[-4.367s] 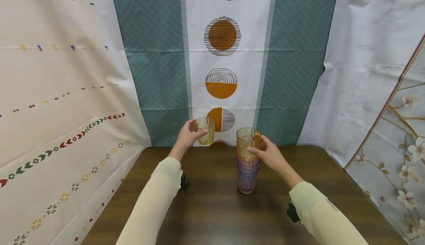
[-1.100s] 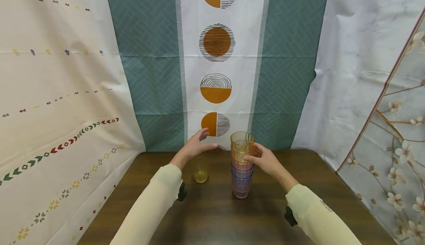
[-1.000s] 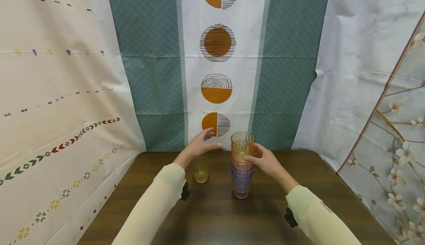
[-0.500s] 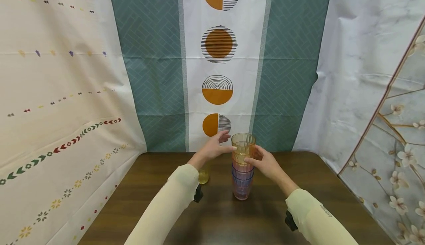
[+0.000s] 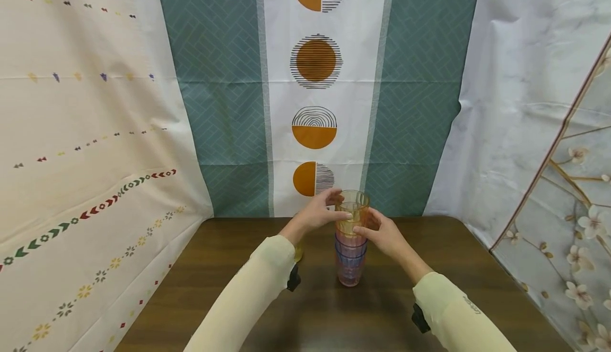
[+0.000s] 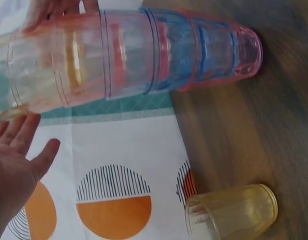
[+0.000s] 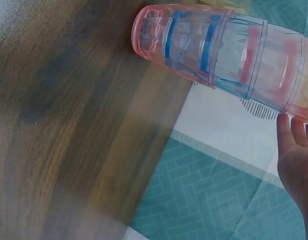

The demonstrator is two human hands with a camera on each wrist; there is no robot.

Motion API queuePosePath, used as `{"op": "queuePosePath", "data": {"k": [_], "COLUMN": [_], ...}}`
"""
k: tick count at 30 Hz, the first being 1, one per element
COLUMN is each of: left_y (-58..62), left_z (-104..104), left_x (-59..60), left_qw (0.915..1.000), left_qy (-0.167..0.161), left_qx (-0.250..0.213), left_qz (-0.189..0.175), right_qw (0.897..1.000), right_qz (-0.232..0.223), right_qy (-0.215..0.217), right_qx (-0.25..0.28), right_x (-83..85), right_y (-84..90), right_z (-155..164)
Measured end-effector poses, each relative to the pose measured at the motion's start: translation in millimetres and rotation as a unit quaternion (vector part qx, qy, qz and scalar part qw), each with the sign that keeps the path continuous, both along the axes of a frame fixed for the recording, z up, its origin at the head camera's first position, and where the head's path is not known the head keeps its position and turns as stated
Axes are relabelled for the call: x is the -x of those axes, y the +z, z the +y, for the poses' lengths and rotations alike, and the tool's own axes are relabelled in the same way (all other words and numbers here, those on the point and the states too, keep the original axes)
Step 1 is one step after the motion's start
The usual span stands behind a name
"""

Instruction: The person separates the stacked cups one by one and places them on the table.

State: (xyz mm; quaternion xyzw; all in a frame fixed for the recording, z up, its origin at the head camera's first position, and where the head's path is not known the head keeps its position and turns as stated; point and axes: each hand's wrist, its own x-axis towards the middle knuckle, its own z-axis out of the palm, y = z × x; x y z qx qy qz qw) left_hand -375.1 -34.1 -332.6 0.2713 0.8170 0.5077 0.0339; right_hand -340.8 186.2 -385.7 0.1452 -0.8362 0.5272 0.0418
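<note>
One stack of nested translucent cups (image 5: 351,246) stands upright on the brown bench (image 5: 334,315), roughly at its middle. The count in the stack is uncertain: the left wrist view shows orange or clear cups at the top, then pink, blue and a pink one at the base, at least four, but the exact number cannot be told. One single yellow cup (image 6: 233,215) stands apart on the bench just left of the stack, upright, largely hidden behind the left forearm in the head view. Two hands are at the stack's top. Left hand (image 5: 317,215): grip loose, fingers spread and nearly straight, touching the top cup's left side near the rim, not wrapped round it. Right hand (image 5: 384,234): thumb and fingers curled against the right side of the upper cups, holding the stack. Patterned cloths (image 5: 315,76) hang behind the bench and to both sides.
</note>
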Motion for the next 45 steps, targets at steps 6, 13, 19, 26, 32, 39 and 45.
{"op": "queuePosePath", "data": {"k": [6,13,19,26,32,39,45], "left_y": [0.2,0.1,0.1,-0.4,7.2,48.9,76.1], "left_z": [3.4,2.9,0.8,-1.3,1.9,-11.9,-46.9], "left_x": [-1.4,-1.7,-1.9,-0.1,-0.2,-4.0,0.3], "left_qw": [0.9999,0.9999,0.9992,0.9982,0.9974,0.9955,0.9930], "left_qy": [0.014,0.014,0.011,0.007,0.012,0.018,0.045], "left_qx": [0.001,-0.006,-0.033,-0.051,-0.069,-0.092,-0.103], "left_qz": [0.006,0.002,-0.020,-0.030,-0.017,0.018,0.039], "right_qw": [1.000,1.000,1.000,1.000,1.000,1.000,1.000], "right_qz": [-0.002,0.005,0.007,0.001,0.006,0.013,0.030], "right_qy": [-0.003,-0.011,-0.009,-0.006,-0.009,-0.004,0.000], "right_qx": [-0.010,-0.009,-0.010,-0.010,-0.010,0.006,0.007], "right_x": [-0.1,1.3,0.6,-7.7,0.1,-1.8,-1.3], "right_y": [0.7,-1.6,-2.3,6.7,-4.6,-5.4,-7.2], "right_z": [-0.7,0.0,-2.3,-5.8,-0.6,-0.1,2.0]}}
